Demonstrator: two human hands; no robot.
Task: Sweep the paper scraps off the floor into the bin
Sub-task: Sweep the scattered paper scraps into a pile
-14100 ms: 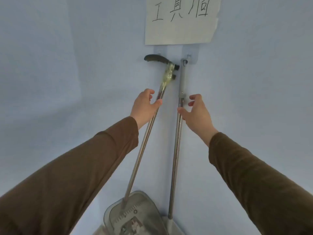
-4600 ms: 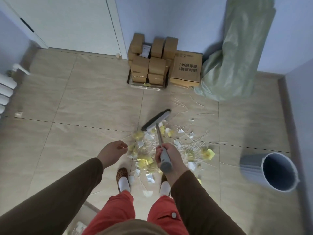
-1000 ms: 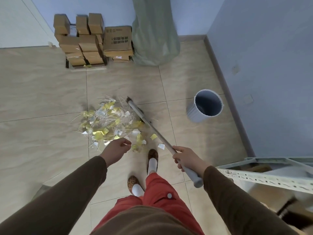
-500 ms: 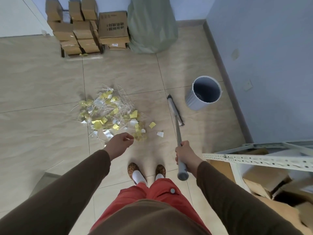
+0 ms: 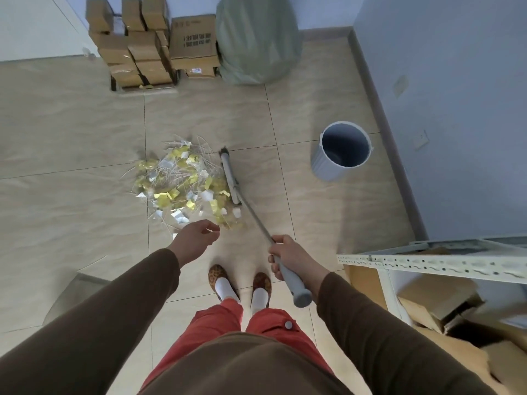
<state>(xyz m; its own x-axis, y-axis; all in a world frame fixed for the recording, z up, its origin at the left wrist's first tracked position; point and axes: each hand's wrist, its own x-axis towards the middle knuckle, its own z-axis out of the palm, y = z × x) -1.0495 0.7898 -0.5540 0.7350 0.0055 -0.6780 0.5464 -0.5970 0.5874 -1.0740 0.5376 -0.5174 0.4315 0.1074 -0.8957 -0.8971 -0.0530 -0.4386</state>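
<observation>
- Beige floor tiles (image 5: pixel 71 132) carry the paper scraps (image 5: pixel 182 181), heaped just ahead of the feet.
- Broom (image 5: pixel 231 178) head touches the heap's right edge; half a second ago it lay apart, nearer the bin (image 5: pixel 342 149).
- Right hand (image 5: pixel 288 256) grips the handle; left hand (image 5: pixel 196 238) hangs loosely curled, holding nothing.
- Boxes (image 5: pixel 142 44) and a sack (image 5: pixel 256 38) line the wall; a shelf (image 5: pixel 427 263) stands at right.
</observation>
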